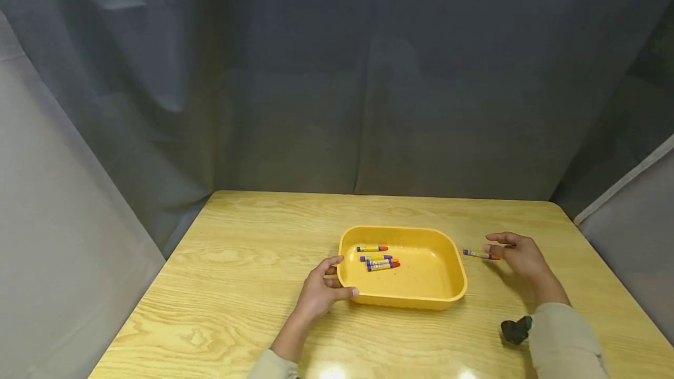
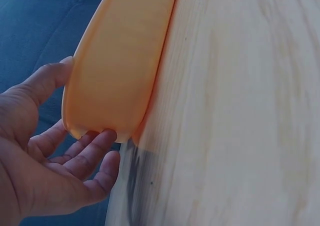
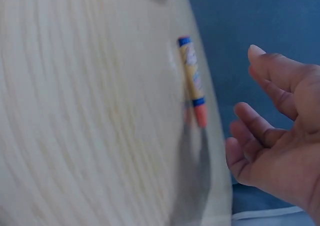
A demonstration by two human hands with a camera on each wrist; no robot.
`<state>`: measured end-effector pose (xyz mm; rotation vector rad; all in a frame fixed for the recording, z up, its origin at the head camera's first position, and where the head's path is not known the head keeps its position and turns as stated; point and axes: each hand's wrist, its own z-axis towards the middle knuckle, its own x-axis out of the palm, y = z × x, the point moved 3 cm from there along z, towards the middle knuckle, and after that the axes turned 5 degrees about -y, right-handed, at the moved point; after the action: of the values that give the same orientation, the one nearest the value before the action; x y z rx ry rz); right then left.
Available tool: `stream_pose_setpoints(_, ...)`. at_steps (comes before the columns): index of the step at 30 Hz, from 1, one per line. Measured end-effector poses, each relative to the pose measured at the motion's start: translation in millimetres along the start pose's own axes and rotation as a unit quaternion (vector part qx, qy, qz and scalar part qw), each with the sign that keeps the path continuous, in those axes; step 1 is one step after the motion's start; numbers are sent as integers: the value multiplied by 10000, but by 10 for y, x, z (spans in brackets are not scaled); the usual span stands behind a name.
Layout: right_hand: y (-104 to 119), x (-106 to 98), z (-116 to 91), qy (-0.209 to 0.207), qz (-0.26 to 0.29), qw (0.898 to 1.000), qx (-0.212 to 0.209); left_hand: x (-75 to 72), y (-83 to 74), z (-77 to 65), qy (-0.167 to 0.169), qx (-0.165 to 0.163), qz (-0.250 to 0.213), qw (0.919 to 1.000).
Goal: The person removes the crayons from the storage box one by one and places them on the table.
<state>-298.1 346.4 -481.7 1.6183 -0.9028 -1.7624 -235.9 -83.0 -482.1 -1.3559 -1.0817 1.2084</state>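
A yellow plastic tray (image 1: 421,297) stands on the wooden table with several crayons (image 1: 372,248) lying in its left half. My left hand (image 1: 321,291) grips the tray's left end, thumb at the near rim and fingers against its end; the left wrist view shows the fingertips on the outer wall (image 2: 115,76). To the right of the tray lies a single crayon (image 1: 476,254) with a yellow and blue wrapper and a red tip (image 3: 201,117). Over this crayon's tip hovers my right hand (image 1: 521,255), thumb and fingers apart, nothing held.
The wooden table (image 1: 253,285) extends on both sides of the tray. Dark cloth (image 1: 295,104) hangs behind its far edge, and grey panels (image 1: 63,238) flank it. A small black device (image 1: 516,330) sits beside the right sleeve.
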Motion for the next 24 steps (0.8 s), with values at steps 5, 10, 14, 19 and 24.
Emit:
stream_pose_setpoints(5, 235, 53, -75, 11, 230, 9992, -342, -10, 51, 21, 13, -89, -48, 9999)
stream_pose_setpoints(10, 477, 133, -157, 130, 408, 9975, -570, -2, 57, 16, 15, -53, -165, 9998)
stream_pose_setpoints(14, 670, 202, -205, 292, 651, 9949, -711, 6, 32, 22, -41, -27, -176, 9998)
stream_pose_setpoints(19, 855, 301, -275, 426, 967, 9906, -871, 18, 13, 38, -102, -23, -143, 9998)
stream_pose_setpoints(24, 930, 420, -336, 572, 1249, 9859, -951, 59, 27, 45, -71, -76, -44, 9999)
